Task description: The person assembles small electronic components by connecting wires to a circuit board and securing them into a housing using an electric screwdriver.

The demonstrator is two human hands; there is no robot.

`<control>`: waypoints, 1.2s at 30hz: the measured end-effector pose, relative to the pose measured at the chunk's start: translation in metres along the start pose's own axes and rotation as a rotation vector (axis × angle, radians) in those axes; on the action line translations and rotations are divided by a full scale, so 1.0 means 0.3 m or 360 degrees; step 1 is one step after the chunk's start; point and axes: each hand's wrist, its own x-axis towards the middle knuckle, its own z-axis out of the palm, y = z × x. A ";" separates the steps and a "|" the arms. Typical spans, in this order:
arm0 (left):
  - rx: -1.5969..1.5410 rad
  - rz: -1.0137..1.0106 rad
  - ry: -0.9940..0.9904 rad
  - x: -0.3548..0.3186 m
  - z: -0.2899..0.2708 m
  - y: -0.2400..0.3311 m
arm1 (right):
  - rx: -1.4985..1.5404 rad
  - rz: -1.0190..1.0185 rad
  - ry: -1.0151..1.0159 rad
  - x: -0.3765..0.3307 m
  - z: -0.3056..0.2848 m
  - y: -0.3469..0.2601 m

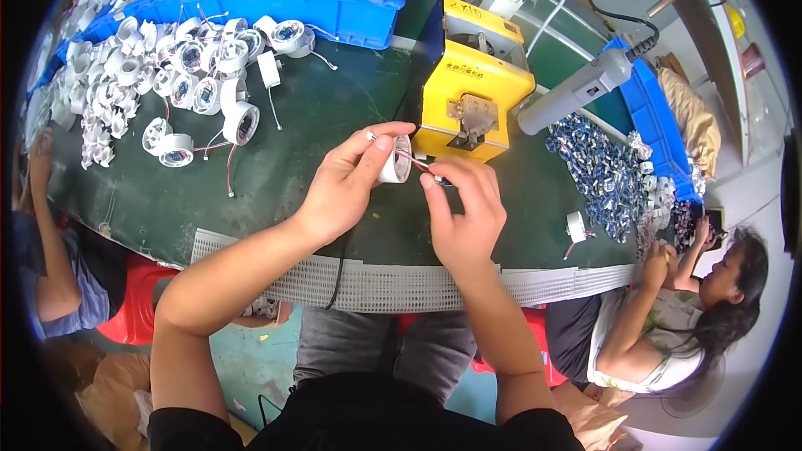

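Observation:
My left hand is closed round a white plastic ring housing, its thumb and forefinger at the ring's upper edge. A small white connector shows by the left thumb. Red and dark wires run out of the ring's open side toward my right hand. The right thumb and fingers pinch the wire end, where a small dark circuit board partly shows; the fingertips hide the rest. Just beyond both hands stands a yellow machine with a metal fixture on its front.
Wired white rings and loose white parts are heaped at left. Behind them stands a blue bin. Small blue circuit boards are piled at right near a grey cylinder. Co-workers sit on both sides; one person is at right.

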 end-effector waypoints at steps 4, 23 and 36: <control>-0.0158 0.0068 -0.0125 0.000 -0.003 -0.020 | 0.0884 0.0767 -0.0212 -0.013 -0.017 0.009; -0.0737 -0.0137 -0.0436 -0.028 0.023 -0.022 | 0.0868 0.0578 -0.0148 -0.046 0.011 0.016; 0.0148 -0.0308 -0.0473 0.003 -0.004 -0.040 | 0.0742 0.0672 -0.0063 -0.042 0.006 0.099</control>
